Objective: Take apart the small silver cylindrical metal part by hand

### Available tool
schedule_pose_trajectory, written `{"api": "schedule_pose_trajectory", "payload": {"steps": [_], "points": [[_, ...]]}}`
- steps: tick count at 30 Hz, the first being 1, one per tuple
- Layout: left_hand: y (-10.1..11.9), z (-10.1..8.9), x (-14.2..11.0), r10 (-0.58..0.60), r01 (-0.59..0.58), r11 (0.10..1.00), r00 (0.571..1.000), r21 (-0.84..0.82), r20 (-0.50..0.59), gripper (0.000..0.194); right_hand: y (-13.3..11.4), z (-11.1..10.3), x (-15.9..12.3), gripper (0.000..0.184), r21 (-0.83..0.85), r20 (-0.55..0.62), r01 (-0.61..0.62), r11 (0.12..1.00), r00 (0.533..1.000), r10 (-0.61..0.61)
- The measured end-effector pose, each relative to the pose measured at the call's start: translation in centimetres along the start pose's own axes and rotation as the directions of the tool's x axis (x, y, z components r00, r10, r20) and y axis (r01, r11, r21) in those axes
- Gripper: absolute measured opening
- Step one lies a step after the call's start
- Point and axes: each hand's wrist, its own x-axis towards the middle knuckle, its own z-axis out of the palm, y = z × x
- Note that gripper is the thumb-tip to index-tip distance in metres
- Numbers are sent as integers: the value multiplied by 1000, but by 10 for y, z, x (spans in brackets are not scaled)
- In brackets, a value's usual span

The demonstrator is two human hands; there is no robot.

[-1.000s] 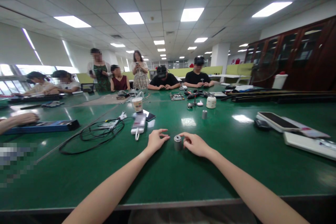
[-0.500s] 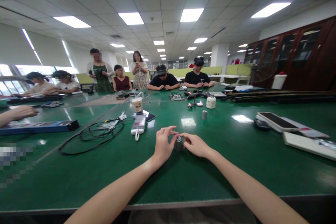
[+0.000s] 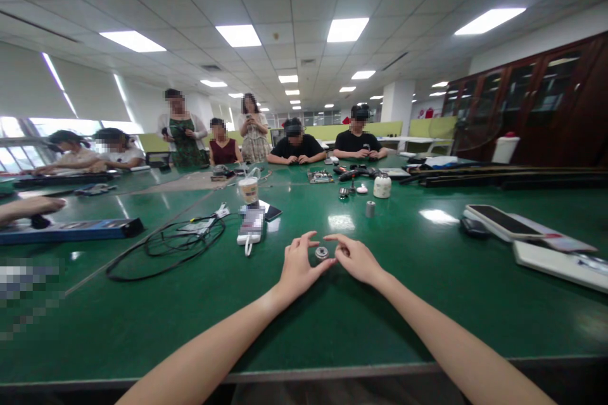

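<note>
Between my hands a small round metal part [image 3: 322, 253] shows its ringed end with a dark centre; its lower side is hidden behind my left thumb. My left hand [image 3: 298, 264] curves about it from the left, thumb in front and fingers beyond, with a gap at the fingertips. On the other side is my right hand [image 3: 360, 261], its index finger stretched out past the part and the other fingers curled. Whether the right fingers touch the part I cannot tell. Farther back a grey metal cylinder [image 3: 370, 209] stands upright on the green table [image 3: 408, 304].
A cup [image 3: 247, 190], a white device with a short cable [image 3: 250, 225] and a looped black cable [image 3: 164, 247] lie to the left. A white jar [image 3: 382, 186] stands ahead. Phones [image 3: 496, 221] lie at the right. Another person's hand [image 3: 35, 207] is at the far left.
The metal part, upright between my fingertips before, now shows mostly its round end. My left thumb has swung right in front of it, and my right index finger has lifted off its top.
</note>
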Motion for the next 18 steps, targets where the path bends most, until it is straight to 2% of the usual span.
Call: {"api": "schedule_pose_trajectory", "payload": {"steps": [3, 8, 14, 18], "points": [[-4, 3, -1, -21, 20, 1000, 998, 2, 65, 51, 1, 1, 0, 51, 61, 22, 44, 997, 999, -46], [-4, 2, 0, -21, 21, 1000, 989, -1, 146, 37, -2, 4, -1, 46, 123, 47, 99, 987, 993, -106], [-4, -1, 1, -15, 21, 999, 980, -31, 200, 33, 3, 1, 4, 34, 136, -100, 90, 987, 992, -77], [-6, -1, 1, -20, 29, 999, 976, -43, 215, 36, 1, -4, 5, 35, 138, -182, 117, 984, 979, -91]]}}
